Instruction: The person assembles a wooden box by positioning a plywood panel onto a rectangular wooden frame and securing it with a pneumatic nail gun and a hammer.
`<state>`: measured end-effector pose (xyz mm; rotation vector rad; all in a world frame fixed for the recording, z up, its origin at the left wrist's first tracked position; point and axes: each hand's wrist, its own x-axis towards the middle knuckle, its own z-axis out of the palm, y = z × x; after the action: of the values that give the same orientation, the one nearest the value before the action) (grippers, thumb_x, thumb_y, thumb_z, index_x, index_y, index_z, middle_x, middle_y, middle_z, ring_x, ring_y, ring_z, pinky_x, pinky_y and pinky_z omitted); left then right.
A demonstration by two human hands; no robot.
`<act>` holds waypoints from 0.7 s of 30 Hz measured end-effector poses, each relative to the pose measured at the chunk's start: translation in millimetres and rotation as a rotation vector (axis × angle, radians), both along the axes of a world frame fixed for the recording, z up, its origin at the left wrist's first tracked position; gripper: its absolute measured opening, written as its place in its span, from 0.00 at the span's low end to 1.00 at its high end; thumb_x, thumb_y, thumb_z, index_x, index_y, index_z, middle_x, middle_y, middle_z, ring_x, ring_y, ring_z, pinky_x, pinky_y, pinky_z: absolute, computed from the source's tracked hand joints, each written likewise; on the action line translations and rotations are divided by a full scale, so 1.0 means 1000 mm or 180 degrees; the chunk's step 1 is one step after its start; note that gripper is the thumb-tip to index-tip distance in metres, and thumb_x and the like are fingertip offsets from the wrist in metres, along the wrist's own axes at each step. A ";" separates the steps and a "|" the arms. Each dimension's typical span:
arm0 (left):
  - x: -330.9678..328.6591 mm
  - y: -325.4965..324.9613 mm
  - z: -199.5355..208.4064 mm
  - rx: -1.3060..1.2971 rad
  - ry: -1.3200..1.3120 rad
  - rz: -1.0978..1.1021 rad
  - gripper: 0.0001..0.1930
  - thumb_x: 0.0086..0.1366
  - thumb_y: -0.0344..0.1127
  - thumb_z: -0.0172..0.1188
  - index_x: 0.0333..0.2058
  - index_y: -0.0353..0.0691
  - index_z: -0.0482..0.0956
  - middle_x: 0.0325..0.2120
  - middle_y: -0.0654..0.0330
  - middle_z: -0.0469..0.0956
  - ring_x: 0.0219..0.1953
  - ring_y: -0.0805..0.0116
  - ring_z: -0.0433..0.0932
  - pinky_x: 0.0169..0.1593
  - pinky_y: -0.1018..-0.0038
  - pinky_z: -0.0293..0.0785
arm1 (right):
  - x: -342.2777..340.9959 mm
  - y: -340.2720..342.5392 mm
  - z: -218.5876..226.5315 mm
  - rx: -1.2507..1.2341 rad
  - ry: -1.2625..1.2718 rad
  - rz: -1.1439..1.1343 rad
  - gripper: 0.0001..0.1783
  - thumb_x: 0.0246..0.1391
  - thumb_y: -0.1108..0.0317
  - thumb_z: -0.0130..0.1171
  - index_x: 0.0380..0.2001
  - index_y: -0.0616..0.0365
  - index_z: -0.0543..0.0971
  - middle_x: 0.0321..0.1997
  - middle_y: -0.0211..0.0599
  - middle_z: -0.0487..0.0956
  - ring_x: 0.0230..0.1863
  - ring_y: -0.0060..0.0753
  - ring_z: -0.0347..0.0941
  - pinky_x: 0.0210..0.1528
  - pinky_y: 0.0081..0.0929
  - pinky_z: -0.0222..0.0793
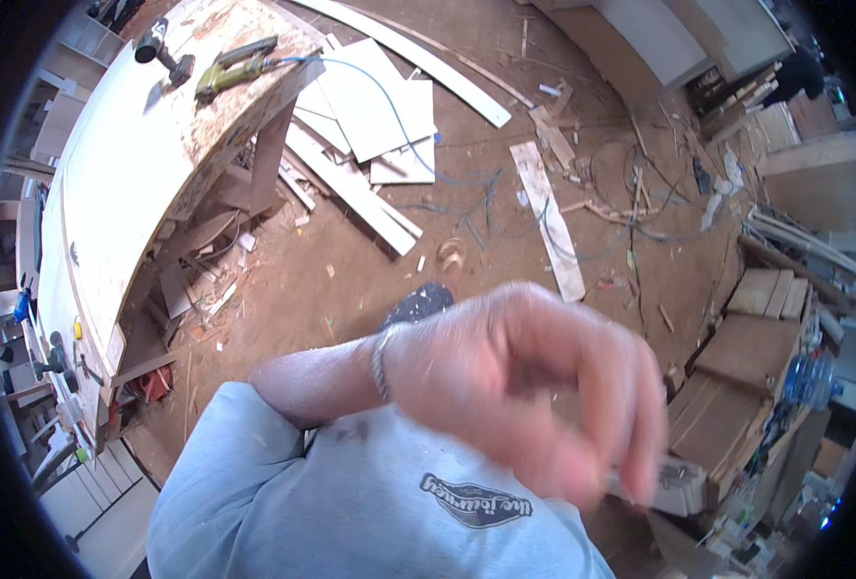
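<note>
Close in front of my chest, my left hand [534,386] reaches across from the left, blurred by motion. Its fingers are loosely bent, with a gap between them and the thumb, and nothing shows in its grasp. A twisted bracelet [381,367] circles that wrist. The hand touches no tool or board. My right hand is out of sight. On the workbench [109,174] at upper left lie a green nail gun [235,75], with a blue air hose [375,79] running off it, and a dark cordless drill [164,53].
White board offcuts [375,106] lie piled beside the bench. A long plank [548,222] and tangled hoses cross the littered brown floor [341,289]. Wooden cabinet parts [736,376] and a clear blue water bottle [810,378] are at right. Another drill [54,359] is at far left.
</note>
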<state>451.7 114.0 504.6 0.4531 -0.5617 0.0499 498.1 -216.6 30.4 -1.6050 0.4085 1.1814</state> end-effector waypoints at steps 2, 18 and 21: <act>0.058 0.048 -0.057 0.1057 0.1003 0.0433 0.08 0.65 0.37 0.61 0.32 0.39 0.80 0.34 0.60 0.83 0.38 0.76 0.77 0.41 0.75 0.73 | 0.046 0.040 0.022 -0.0118 -0.0124 0.0196 0.08 0.61 0.66 0.55 0.38 0.60 0.77 0.25 0.39 0.79 0.27 0.35 0.79 0.32 0.31 0.78; 0.128 0.480 -0.322 0.4294 0.5921 0.5490 0.18 0.68 0.43 0.53 0.47 0.35 0.79 0.48 0.43 0.79 0.52 0.49 0.77 0.56 0.62 0.71 | 0.498 0.327 0.001 -0.0941 -0.0892 0.2433 0.12 0.59 0.67 0.54 0.38 0.67 0.78 0.26 0.42 0.81 0.25 0.32 0.79 0.29 0.30 0.77; 0.079 0.532 -0.335 0.4450 0.7207 0.5676 0.36 0.68 0.53 0.54 0.62 0.26 0.64 0.62 0.38 0.65 0.65 0.43 0.64 0.67 0.62 0.58 | 0.538 0.469 -0.059 -0.0542 -0.0626 0.2910 0.15 0.56 0.65 0.58 0.42 0.64 0.77 0.28 0.40 0.81 0.27 0.30 0.79 0.30 0.27 0.75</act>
<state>531.0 645.9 169.2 -1.8606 -2.5466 -0.7922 1035.8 252.0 -28.3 -2.1166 -0.4243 1.6480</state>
